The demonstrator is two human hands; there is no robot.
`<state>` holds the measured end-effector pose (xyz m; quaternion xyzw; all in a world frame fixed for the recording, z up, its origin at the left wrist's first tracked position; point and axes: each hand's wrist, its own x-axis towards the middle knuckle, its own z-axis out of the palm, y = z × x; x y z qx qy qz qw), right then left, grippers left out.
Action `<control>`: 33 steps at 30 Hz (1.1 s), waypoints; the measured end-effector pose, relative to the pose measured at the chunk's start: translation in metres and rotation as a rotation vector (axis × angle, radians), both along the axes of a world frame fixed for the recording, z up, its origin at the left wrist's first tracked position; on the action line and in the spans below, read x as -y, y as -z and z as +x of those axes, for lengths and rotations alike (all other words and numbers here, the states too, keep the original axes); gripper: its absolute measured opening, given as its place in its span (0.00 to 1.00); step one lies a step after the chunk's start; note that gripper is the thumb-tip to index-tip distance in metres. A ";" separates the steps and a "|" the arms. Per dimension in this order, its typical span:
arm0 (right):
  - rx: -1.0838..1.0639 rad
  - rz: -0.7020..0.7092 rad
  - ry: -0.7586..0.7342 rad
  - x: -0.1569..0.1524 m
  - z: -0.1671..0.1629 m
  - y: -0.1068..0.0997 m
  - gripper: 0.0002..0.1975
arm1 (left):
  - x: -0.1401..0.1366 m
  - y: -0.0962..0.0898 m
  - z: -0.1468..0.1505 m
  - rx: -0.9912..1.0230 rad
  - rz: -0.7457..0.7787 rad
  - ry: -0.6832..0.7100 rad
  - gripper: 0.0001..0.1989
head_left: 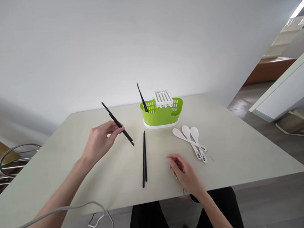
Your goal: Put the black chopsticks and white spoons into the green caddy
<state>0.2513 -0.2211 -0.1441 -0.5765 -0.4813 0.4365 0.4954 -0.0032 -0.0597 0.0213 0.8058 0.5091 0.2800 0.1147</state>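
Note:
My left hand [103,137] pinches a pair of black chopsticks [114,119] above the left half of the table. They slant down to the right, with their ends slightly offset. Another pair of black chopsticks [144,160] lies side by side on the table between my hands. My right hand [182,171] rests near the front edge, fingers loosely curled and holding nothing. At the back stands a green utensil basket [157,119] with a white slotted top [163,97] and a white base. Black chopsticks [141,96] lean in its left compartment.
Three white spoons [195,142] overlap on the pale table [230,151], right of the basket. A wall [129,45] rises behind the table. A grey cable [68,208] crosses the lower left, near a metal rack [9,162].

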 end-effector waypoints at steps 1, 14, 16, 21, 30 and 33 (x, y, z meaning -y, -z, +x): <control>-0.003 0.000 0.001 0.000 0.000 0.000 0.24 | 0.000 -0.002 0.001 -0.010 -0.012 0.004 0.19; -0.020 0.010 -0.001 0.000 0.002 0.001 0.23 | -0.001 0.006 0.009 -0.063 -0.053 0.079 0.19; -0.027 0.018 0.000 0.000 0.002 0.001 0.23 | -0.002 0.010 0.009 -0.064 -0.070 0.102 0.17; -0.021 0.021 0.000 0.000 0.002 -0.001 0.23 | 0.000 0.018 0.012 -0.071 -0.111 0.127 0.15; -0.038 0.042 -0.008 0.001 0.004 -0.002 0.23 | 0.013 0.015 0.015 0.127 -0.347 0.056 0.19; -0.072 0.058 -0.011 0.000 0.004 -0.003 0.23 | 0.023 0.021 0.030 0.312 -0.550 0.112 0.22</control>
